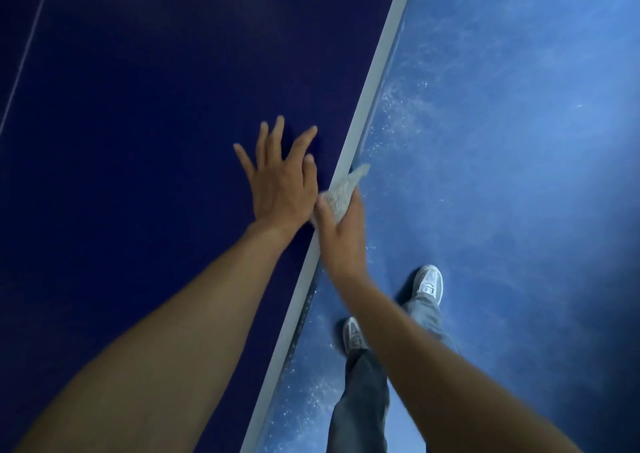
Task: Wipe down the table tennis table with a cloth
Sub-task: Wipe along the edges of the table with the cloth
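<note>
The dark blue table tennis table (145,147) fills the left of the head view, and its white edge line (374,82) runs diagonally from top right to bottom centre. My left hand (280,179) lies flat on the table top with fingers spread, close to the edge. My right hand (341,231) grips a pale grey cloth (343,189) and holds it against the table's side edge, thumb on top. The cloth's tip pokes out past my fingers, over the floor side.
A lighter blue floor (519,141) with white speckles lies to the right of the table. My own legs in dark trousers and white shoes (429,284) stand beside the table edge. A thin white line (26,50) crosses the table at far left.
</note>
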